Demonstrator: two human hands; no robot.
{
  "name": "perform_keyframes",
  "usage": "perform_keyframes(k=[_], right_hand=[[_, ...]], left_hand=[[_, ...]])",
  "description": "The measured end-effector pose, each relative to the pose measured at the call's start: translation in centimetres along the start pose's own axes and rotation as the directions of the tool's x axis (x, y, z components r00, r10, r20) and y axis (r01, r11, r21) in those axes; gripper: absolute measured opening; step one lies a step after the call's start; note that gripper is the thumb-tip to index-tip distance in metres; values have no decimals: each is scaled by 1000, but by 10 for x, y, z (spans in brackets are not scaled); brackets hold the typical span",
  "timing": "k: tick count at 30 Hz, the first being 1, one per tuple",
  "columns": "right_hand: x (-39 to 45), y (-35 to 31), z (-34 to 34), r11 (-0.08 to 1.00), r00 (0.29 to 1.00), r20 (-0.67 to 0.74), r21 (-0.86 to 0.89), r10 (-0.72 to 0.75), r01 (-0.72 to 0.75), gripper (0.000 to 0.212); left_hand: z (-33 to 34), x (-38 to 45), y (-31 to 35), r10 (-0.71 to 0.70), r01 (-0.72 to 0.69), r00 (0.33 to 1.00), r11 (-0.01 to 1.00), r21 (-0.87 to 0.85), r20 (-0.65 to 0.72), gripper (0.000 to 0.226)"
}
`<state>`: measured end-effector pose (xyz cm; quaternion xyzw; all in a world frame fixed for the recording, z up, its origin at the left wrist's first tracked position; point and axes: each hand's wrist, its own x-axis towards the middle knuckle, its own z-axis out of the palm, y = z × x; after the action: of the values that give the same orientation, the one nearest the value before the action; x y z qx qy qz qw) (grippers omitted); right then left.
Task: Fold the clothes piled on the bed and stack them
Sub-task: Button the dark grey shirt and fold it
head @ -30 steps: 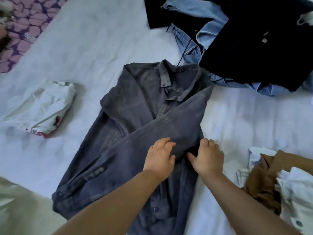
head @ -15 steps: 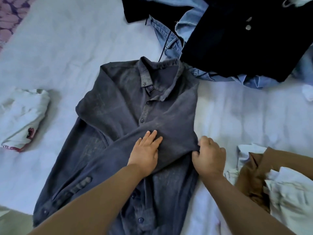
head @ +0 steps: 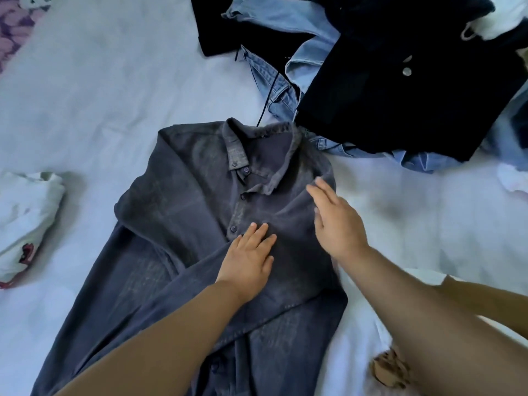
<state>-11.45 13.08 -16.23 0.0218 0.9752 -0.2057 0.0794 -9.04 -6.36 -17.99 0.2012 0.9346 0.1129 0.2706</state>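
Dark grey shirt (head: 200, 230) lies face up mid-bed (head: 114, 81), right sleeve folded diagonally across the chest. Change: right hand (head: 337, 221) has let go of the side fold it was pinching and now sweeps up toward the shoulder, fingers straight, holding nothing. Left hand (head: 250, 260) stays flat on the sleeve, pinning it. Judgement: sleeve fold set, being smoothed; left sleeve next. Unfolded pile (head: 385, 67) beyond the collar. No containers visible.
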Motion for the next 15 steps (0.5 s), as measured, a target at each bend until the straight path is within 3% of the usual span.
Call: perform_keyframes(k=[3, 6, 10, 13, 15], right_hand=[[43, 7, -7, 983, 977, 211, -175, -21, 59, 57], [64, 28, -19, 912, 954, 283, -410, 104, 22, 31], [67, 42, -25, 887, 964, 130, -436, 232, -154, 24], [71, 32, -13, 948, 992, -114, -306, 56, -88, 16], [76, 23, -6, 980, 978, -182, -189, -100, 65, 10]], left_hand=[[1, 9, 0, 48, -48, 999, 999, 23, -12, 49], [6, 16, -4, 133, -132, 991, 989, 64, 1, 50], [-10, 35, -21, 243, -249, 962, 968, -33, -122, 50], [-32, 63, -45, 174, -194, 944, 980, -47, -281, 41], [-52, 81, -57, 127, -140, 936, 990, -16, -327, 40]])
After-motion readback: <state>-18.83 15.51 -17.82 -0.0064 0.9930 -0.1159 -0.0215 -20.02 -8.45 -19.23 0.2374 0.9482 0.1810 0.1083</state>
